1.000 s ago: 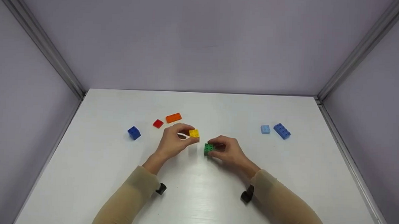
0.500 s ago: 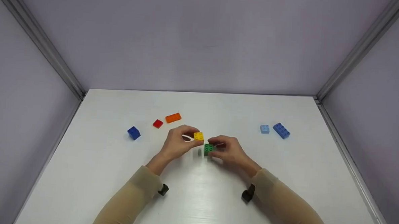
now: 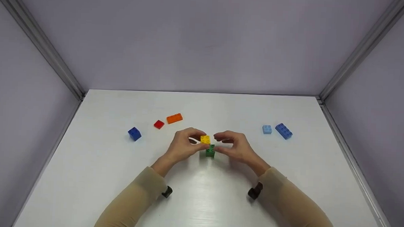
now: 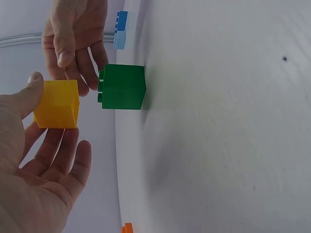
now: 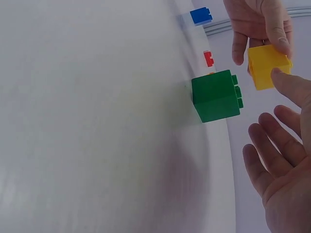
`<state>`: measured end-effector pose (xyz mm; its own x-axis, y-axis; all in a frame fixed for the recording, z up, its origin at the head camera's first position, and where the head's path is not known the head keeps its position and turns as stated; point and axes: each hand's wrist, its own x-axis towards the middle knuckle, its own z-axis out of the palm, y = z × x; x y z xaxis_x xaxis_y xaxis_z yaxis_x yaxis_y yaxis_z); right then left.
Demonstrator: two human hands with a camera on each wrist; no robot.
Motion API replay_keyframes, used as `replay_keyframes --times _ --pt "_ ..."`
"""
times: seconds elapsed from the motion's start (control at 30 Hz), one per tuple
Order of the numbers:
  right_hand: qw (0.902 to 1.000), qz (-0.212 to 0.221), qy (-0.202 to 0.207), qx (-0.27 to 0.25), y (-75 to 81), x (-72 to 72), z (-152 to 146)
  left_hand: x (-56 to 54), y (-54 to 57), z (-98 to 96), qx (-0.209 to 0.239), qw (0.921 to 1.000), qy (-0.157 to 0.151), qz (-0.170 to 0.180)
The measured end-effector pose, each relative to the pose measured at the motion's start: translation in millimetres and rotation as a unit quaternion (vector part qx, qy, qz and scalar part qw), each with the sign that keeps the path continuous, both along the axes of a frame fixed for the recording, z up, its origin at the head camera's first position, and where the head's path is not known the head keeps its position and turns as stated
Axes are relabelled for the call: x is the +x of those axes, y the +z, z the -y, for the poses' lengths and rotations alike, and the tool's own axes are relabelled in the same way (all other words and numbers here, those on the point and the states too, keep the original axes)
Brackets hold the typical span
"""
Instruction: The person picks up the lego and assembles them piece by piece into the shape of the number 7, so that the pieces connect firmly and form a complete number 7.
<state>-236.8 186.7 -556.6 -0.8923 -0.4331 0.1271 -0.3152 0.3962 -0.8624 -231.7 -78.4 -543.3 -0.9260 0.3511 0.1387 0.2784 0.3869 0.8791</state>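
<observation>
My left hand (image 3: 182,147) pinches a yellow toy brick (image 3: 205,139) between thumb and fingers, held up over the table. Below it a green brick (image 3: 210,152) stands on the white surface with its studs upward; the left wrist view shows a gap between this green brick (image 4: 122,87) and the yellow one (image 4: 57,104). Just right of both bricks is my right hand (image 3: 238,147), thumb and fingers apart with nothing gripped. In the right wrist view its thumb tip overlaps the yellow brick (image 5: 268,67), while the green brick (image 5: 216,96) is free of both hands.
On the left of the table (image 3: 198,202) lie a dark blue brick (image 3: 134,133), a flat red piece (image 3: 159,124) and an orange brick (image 3: 174,118). A light blue brick (image 3: 267,129) and a longer blue brick (image 3: 283,131) lie right. Walls enclose the back and sides.
The left hand has carried the yellow brick rightward until it overlaps the green brick in the head view. My right hand has let go of the green brick and risen slightly.
</observation>
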Motion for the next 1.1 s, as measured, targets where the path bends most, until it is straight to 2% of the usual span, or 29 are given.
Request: replay_keyframes --times 0.5,1.1 --pt "0.9996 -0.023 0.013 -0.011 5.4 -0.4 4 -5.4 -5.1 -10.7 0.001 0.9997 -0.023 0.005" --pt "0.9999 -0.006 0.002 -0.01 2.6 1.1 4 -5.3 -9.4 -10.4 -0.01 0.9996 -0.025 0.013"
